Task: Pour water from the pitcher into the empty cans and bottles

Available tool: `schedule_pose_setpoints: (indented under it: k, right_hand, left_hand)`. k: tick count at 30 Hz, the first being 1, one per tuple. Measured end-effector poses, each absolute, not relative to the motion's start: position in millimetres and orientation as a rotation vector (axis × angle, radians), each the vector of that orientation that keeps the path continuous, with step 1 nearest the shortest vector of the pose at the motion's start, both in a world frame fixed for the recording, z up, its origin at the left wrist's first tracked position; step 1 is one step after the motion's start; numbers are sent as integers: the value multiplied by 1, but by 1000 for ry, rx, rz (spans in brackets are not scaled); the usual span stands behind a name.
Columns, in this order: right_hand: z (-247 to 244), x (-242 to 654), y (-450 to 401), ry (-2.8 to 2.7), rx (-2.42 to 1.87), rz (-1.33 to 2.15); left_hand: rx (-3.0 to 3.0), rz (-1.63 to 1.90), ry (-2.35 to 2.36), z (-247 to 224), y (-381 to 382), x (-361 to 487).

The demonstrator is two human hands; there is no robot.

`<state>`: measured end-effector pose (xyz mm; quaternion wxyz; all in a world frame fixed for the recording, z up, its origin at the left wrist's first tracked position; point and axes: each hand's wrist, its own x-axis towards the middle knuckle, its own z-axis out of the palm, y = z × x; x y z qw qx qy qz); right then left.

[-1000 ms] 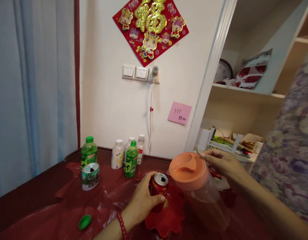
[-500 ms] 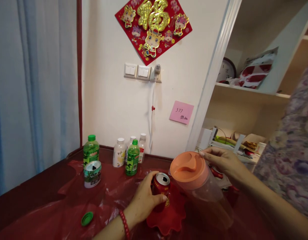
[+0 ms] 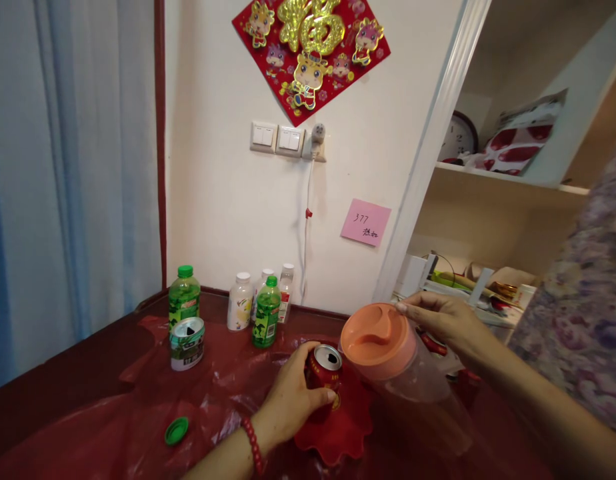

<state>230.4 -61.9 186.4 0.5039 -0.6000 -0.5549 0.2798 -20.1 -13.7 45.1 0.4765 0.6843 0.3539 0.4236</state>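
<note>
Fingers of my left hand (image 3: 301, 393) wrap round an opened red drink can (image 3: 322, 380), which stands upright over a red scalloped plate (image 3: 338, 440). To its right is a clear plastic pitcher (image 3: 428, 407) with an orange lid (image 3: 375, 340). The pitcher leans left, its lid close to the can's top. My right hand (image 3: 438, 317) grips the pitcher at the lid's right edge, thumb at the rim; its handle side is partly hidden behind my fingers. I cannot make out any liquid flowing between pitcher and can.
At the left stand a green bottle (image 3: 185, 293) and an opened short can (image 3: 187, 350). A second green bottle (image 3: 267, 317) stands before several white-capped bottles (image 3: 241, 303). A green cap (image 3: 177, 431) lies on the red plastic table cover (image 3: 103, 427). Shelves (image 3: 513, 177) rise at the right.
The view has shifted slightly, so the things appear a little displaced. Both hands keep their grips, and the can and pitcher stay close together.
</note>
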Motion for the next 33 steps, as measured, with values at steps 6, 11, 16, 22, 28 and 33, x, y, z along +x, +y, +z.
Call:
schedule_pose_setpoints:
  k: [6, 11, 16, 22, 28, 33]
  right_hand:
    - [186, 230, -60, -1373, -1485, 673]
    - [190, 227, -60, -1385, -1513, 663]
    - [194, 224, -61, -1405, -1562, 665]
    - [193, 227, -60, -1442, -1573, 665]
    - [191, 228, -59, -1456, -1583, 626]
    - [190, 231, -56, -1464, -1606, 590]
  left_hand:
    - [1658, 1034, 856, 44, -14, -19]
    - [1677, 1022, 866, 43, -15, -19]
    - [1683, 1024, 868, 41, -14, -18]
    - [1672, 1009, 866, 40, -15, -17]
    - [1655, 1007, 848, 38, -15, -17]
    - [1659, 1002, 860, 37, -15, -17]
